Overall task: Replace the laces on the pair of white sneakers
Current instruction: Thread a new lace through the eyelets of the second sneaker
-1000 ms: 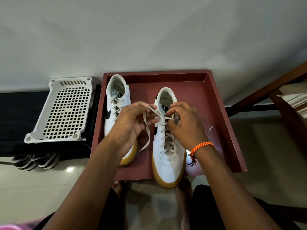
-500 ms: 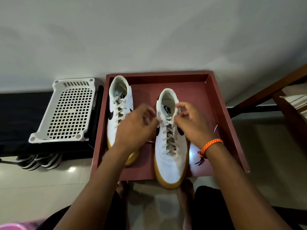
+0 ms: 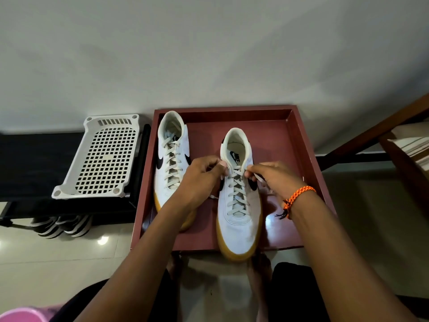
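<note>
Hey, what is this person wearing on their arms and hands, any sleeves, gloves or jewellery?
Both forearms are bare to the frame edge: no sleeves and no gloves. The left hand shows no ring, watch or band. The right hand has a braided orange cord bracelet at the wrist, with a short dark frayed tassel hanging from it.

Both hands [image 3: 239,180] pinching lace ends [image 3: 258,178] atop right sneaker [image 3: 238,205] in tray [image 3: 308,159]

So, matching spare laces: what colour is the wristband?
Orange with dark flecks, the wristband on the right wrist; head view.
</note>
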